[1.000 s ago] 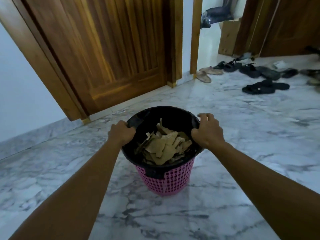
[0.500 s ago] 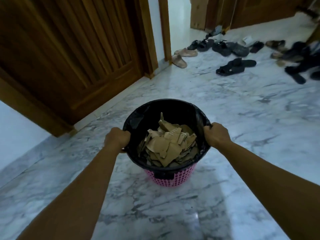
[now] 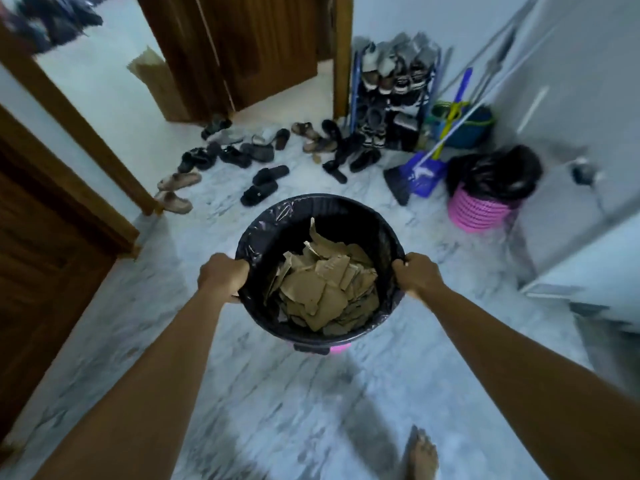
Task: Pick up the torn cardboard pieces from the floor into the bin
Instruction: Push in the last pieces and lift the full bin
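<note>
A pink bin (image 3: 337, 348) lined with a black bag (image 3: 273, 226) hangs above the marble floor, held between both my arms. Torn brown cardboard pieces (image 3: 322, 289) fill its bottom in a loose heap. My left hand (image 3: 221, 277) grips the rim on the left side, fingers curled over the edge. My right hand (image 3: 414, 275) grips the rim on the right side the same way. No cardboard pieces show on the floor around me.
Several sandals and slippers (image 3: 259, 183) lie scattered ahead near wooden doors (image 3: 242, 50). A shoe rack (image 3: 394, 91), a blue dustpan (image 3: 422, 173) with brooms and a second pink bin (image 3: 478, 209) with a black bag stand at the right. My bare foot (image 3: 420, 455) shows below.
The bin has come up off the floor in both hands, and my view has swung to the right, from the wooden door toward the shoe rack and second bin.
</note>
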### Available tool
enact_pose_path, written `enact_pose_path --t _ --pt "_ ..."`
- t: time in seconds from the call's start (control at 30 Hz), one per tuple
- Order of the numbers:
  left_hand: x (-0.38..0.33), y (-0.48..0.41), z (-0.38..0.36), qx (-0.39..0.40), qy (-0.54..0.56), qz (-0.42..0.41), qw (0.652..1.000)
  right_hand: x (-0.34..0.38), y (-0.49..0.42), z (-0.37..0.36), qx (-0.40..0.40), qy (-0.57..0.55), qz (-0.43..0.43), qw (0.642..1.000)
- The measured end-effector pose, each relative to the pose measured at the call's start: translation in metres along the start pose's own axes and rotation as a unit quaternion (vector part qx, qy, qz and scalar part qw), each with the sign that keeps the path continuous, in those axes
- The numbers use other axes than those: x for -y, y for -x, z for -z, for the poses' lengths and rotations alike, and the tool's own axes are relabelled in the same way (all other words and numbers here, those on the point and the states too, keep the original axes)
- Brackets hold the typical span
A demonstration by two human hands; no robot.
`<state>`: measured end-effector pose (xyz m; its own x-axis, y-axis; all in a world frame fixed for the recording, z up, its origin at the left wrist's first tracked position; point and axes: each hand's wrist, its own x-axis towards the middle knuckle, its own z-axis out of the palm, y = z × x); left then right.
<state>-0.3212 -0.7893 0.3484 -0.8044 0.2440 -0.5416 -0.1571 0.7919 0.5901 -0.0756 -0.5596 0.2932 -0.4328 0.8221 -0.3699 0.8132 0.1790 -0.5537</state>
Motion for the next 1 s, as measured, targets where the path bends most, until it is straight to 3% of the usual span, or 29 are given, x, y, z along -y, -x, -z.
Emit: enact_pose_path --t 0.27,0.5,0.77,1.0 --pt "-0.192 0.045 -0.214 0.116 -0.034 -0.057 0.991 -0.167 -0.059 0.195 -0.069 -0.052 -0.129 0.988" --pt "-0.311 0.056 -0.379 0.2 -0.076 -0.084 0.973 -0.279 -0.115 0.296 -0.104 -0.13 -0.236 0.957" --pt "-0.402 -0.017 -0.539 0.256 -0.138 -0.11 0.95 -0.371 -0.236 0.309 -0.119 -0.198 -0.35 0.908" --pt "-0.423 -0.121 -0.681 0.305 -0.201 -0.087 0.927 -0.455 -0.364 0.264 -0.079 -0.223 -0.411 0.881"
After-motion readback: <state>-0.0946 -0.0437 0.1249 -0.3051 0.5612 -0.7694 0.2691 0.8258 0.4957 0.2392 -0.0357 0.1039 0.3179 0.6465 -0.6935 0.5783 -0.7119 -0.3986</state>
